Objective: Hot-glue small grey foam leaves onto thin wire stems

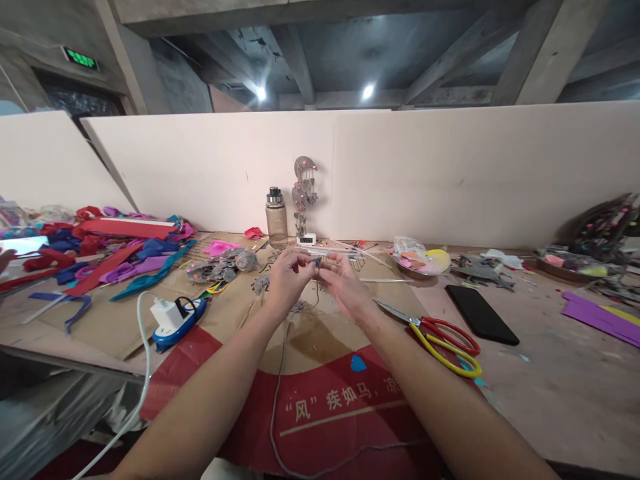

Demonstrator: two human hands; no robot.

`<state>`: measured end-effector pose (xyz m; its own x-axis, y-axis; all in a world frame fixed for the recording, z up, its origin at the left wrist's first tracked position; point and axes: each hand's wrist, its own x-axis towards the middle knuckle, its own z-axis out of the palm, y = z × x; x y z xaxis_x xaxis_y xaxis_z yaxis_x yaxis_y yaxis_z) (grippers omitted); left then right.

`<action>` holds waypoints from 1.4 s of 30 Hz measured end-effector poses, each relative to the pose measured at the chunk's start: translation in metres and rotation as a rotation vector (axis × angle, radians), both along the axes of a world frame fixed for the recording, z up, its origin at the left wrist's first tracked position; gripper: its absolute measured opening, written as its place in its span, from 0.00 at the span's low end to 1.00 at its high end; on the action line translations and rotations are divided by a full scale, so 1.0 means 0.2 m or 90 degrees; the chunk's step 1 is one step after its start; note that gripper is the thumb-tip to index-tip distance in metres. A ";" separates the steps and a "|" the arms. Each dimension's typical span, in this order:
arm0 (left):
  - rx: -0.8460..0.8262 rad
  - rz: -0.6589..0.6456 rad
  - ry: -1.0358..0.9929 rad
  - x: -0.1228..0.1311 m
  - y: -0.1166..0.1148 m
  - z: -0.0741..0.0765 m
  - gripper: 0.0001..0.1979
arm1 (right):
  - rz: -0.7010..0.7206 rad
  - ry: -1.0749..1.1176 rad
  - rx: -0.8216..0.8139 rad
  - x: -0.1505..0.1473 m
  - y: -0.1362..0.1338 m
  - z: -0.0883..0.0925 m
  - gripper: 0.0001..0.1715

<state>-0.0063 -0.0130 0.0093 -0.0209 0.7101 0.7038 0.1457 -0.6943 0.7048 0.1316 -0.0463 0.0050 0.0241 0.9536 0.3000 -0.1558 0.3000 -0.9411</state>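
**A:** What lies nearest the person?

**B:** A red and brown cardboard sheet printed with white characters point(320, 407). A thin grey cord point(275, 395) trails across it and up to the hands.

**A:** And the hands?

**B:** The left hand point(285, 279) and right hand point(346, 283) meet above the sheet. The fingertips of both pinch a small grey piece point(315, 262) at the cord's upper end, though it is too small to make out further.

**A:** How would that be handled well?

**B:** Probably with both pinches close to the piece and the cord hanging slack, so that nothing tugs on it.

**A:** And around them?

**B:** Scissors with red and yellow handles point(445, 341) lie just right of the right forearm, with a flat black phone point(480, 313) beyond them. A blue and white power strip point(175, 319) sits to the left. Farther back a translucent brown water bottle point(277, 220) stands against white partition boards point(450, 173), under bare concrete beams point(540, 47) and two ceiling lights point(368, 91)
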 end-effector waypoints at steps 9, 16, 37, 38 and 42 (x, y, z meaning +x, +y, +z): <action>-0.238 -0.159 -0.085 0.03 0.01 -0.03 0.10 | -0.181 -0.188 0.071 0.02 -0.01 0.01 0.11; -0.310 -0.231 -0.138 0.04 -0.02 0.00 0.13 | -0.237 -0.282 0.109 0.03 -0.04 0.05 0.08; -0.290 -0.222 -0.056 0.03 -0.02 0.00 0.10 | -0.316 -0.374 0.127 0.03 -0.04 0.04 0.07; -0.287 -0.221 -0.053 0.03 -0.02 0.00 0.10 | -0.319 -0.377 0.129 0.03 -0.04 0.04 0.07; -0.280 -0.217 -0.037 0.02 -0.02 0.00 0.08 | -0.324 -0.406 0.142 0.03 -0.04 0.05 0.09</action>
